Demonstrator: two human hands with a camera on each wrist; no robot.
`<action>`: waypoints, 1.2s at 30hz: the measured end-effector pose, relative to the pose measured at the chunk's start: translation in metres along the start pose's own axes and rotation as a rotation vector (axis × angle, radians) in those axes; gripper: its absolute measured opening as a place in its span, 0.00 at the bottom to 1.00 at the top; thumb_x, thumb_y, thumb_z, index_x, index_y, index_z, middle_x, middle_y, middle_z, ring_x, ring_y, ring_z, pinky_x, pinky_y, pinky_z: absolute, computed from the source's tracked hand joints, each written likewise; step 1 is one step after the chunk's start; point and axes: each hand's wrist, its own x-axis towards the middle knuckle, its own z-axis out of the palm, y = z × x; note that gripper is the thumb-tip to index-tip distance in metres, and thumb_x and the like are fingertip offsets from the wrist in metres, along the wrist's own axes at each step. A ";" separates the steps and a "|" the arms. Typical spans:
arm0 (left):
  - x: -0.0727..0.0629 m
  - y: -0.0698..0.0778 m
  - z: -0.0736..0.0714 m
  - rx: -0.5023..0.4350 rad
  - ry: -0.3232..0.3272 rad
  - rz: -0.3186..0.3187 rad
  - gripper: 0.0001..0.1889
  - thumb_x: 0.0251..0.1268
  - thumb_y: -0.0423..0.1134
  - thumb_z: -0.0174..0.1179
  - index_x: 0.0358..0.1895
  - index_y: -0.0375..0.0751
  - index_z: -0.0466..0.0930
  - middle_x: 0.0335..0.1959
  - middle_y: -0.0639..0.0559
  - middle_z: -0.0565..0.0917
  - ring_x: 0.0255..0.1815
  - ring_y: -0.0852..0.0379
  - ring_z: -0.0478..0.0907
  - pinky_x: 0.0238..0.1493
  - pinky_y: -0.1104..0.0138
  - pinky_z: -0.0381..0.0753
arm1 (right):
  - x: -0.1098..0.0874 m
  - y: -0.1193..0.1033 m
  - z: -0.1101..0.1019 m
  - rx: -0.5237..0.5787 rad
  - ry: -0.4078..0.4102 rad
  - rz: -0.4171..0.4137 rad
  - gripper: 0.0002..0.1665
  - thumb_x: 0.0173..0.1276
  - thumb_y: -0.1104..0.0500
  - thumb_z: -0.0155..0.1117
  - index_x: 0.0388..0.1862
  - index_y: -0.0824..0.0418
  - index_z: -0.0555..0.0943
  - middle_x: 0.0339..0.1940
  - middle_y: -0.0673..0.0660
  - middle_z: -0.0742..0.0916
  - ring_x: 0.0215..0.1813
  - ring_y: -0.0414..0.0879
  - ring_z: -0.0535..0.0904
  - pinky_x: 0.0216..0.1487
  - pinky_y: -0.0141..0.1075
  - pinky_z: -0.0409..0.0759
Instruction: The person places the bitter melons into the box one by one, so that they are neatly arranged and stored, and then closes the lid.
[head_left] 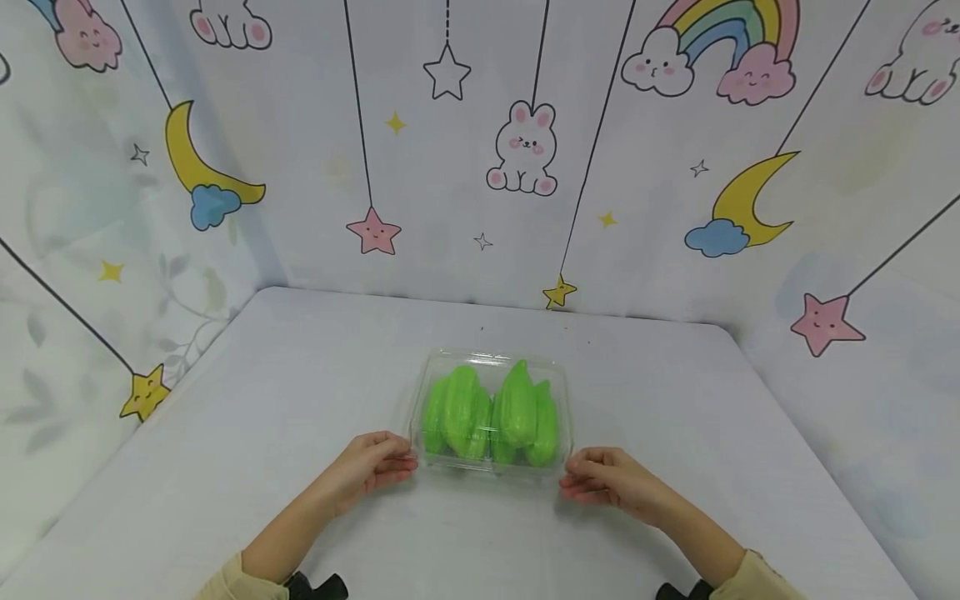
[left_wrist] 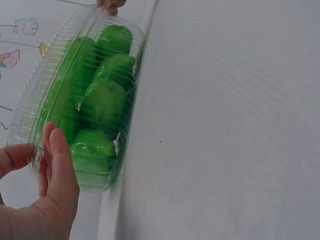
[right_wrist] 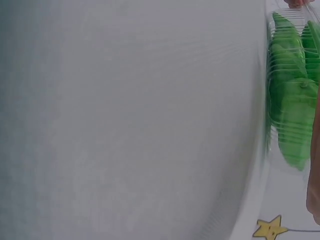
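Observation:
A clear plastic clamshell box [head_left: 492, 463], its lid down, sits on the white table with several bright green, ribbed, taper-tipped fruit-like pieces [head_left: 517, 408] inside. At its front left corner, my left hand [head_left: 371, 468] pinches the rim. The left wrist view has the thumb on one side of the rim and the fingers of that left hand [left_wrist: 56, 185] on the other, with the green pieces [left_wrist: 104, 102] showing through the ribbed wall. My right hand [head_left: 613, 483] holds the front right corner with bent fingers. Only an edge of the right hand [right_wrist: 314, 175] enters the right wrist view.
The white table [head_left: 337, 358] has rounded back corners and a few tiny dark specks near its far edge. Behind and beside it hangs a pale cloth backdrop [head_left: 435, 167] printed with stars, moons, rabbits and rainbows. Dark wrist straps [head_left: 318, 586] show near the beige sleeves.

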 end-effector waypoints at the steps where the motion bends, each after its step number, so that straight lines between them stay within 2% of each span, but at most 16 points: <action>1: 0.000 -0.001 0.000 -0.007 0.001 0.000 0.15 0.66 0.35 0.50 0.46 0.23 0.68 0.36 0.45 0.80 0.37 0.57 0.80 0.43 0.67 0.78 | 0.000 0.000 0.001 0.012 0.000 -0.005 0.14 0.70 0.60 0.53 0.43 0.72 0.74 0.36 0.57 0.84 0.41 0.46 0.82 0.42 0.32 0.79; 5: 0.000 -0.002 0.001 -0.013 0.015 0.003 0.14 0.64 0.33 0.49 0.44 0.22 0.70 0.33 0.46 0.82 0.36 0.57 0.81 0.41 0.67 0.79 | 0.000 0.001 0.002 0.040 0.006 -0.016 0.15 0.69 0.62 0.53 0.44 0.76 0.73 0.35 0.57 0.85 0.40 0.45 0.83 0.41 0.31 0.79; 12: 0.001 -0.006 0.005 0.007 0.049 0.014 0.11 0.63 0.31 0.48 0.40 0.22 0.73 0.30 0.47 0.83 0.33 0.57 0.82 0.37 0.70 0.80 | -0.001 -0.003 0.004 -0.016 0.054 -0.057 0.16 0.66 0.64 0.55 0.42 0.80 0.74 0.30 0.54 0.85 0.35 0.42 0.83 0.38 0.29 0.79; 20: 0.002 -0.009 0.007 -0.047 0.042 0.019 0.11 0.64 0.31 0.47 0.40 0.23 0.73 0.29 0.48 0.83 0.32 0.59 0.82 0.37 0.70 0.80 | -0.001 -0.004 0.008 -0.002 0.095 -0.094 0.06 0.63 0.68 0.55 0.32 0.68 0.80 0.25 0.51 0.85 0.30 0.39 0.82 0.34 0.25 0.78; 24: 0.001 -0.009 0.008 -0.063 0.036 0.015 0.10 0.64 0.31 0.48 0.40 0.24 0.74 0.29 0.48 0.83 0.32 0.59 0.82 0.37 0.70 0.80 | -0.003 -0.005 0.008 0.008 0.107 -0.069 0.07 0.64 0.67 0.55 0.32 0.67 0.80 0.25 0.51 0.85 0.29 0.38 0.82 0.33 0.24 0.78; 30: 0.003 -0.009 0.008 -0.050 0.033 0.012 0.10 0.62 0.31 0.49 0.38 0.25 0.74 0.29 0.47 0.83 0.32 0.58 0.82 0.36 0.70 0.80 | -0.006 -0.007 0.004 0.004 0.107 -0.007 0.12 0.65 0.63 0.56 0.40 0.72 0.78 0.28 0.52 0.85 0.32 0.40 0.83 0.35 0.26 0.78; 36: 0.000 -0.004 0.006 0.025 0.026 0.014 0.13 0.61 0.34 0.52 0.42 0.22 0.72 0.30 0.46 0.83 0.33 0.56 0.83 0.37 0.67 0.80 | -0.006 -0.005 -0.001 -0.114 0.117 0.037 0.18 0.66 0.57 0.57 0.42 0.75 0.76 0.28 0.53 0.85 0.31 0.41 0.82 0.34 0.29 0.79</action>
